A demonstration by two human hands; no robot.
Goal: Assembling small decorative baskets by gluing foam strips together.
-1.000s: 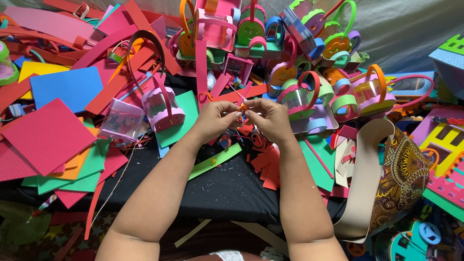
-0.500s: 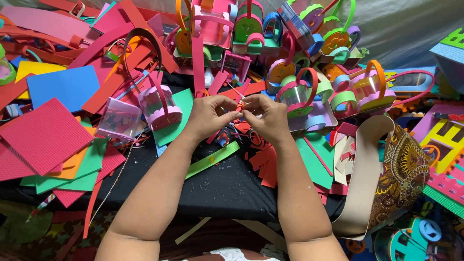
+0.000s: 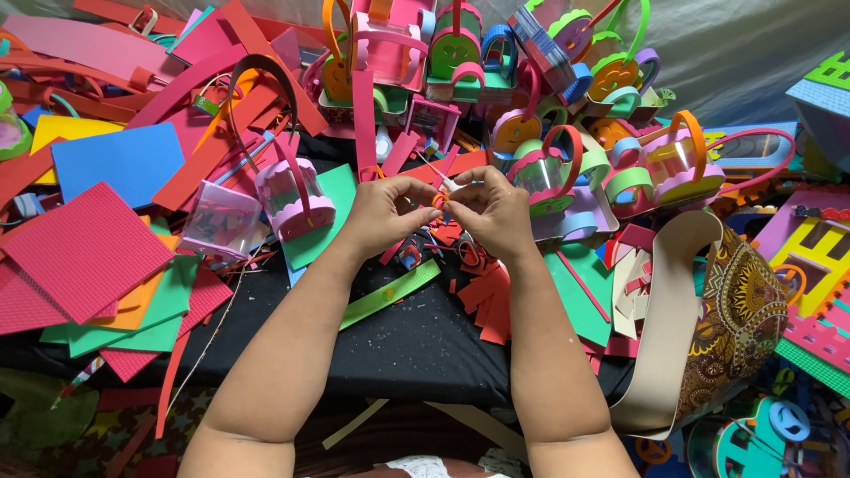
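A small orange foam piece (image 3: 440,202) sits pinched between both hands, above the black tablecloth (image 3: 416,336). Just left of it, a pink foam basket (image 3: 297,199) with a handle looks empty; a clear plastic box (image 3: 220,221) lies beside that basket. One green strip (image 3: 390,294) lies below the hands. The left hand (image 3: 385,212) and right hand (image 3: 491,211) are both curled narrow, fingertips meeting on the piece.

The small red foam scrap (image 3: 440,200) pinched between both hands is mostly hidden behind fingers (image 3: 423,214), its shape unclear. Both forearms are cut off at the bottom edge. The green-topped foam box (image 3: 828,106) is cropped at the right edge.
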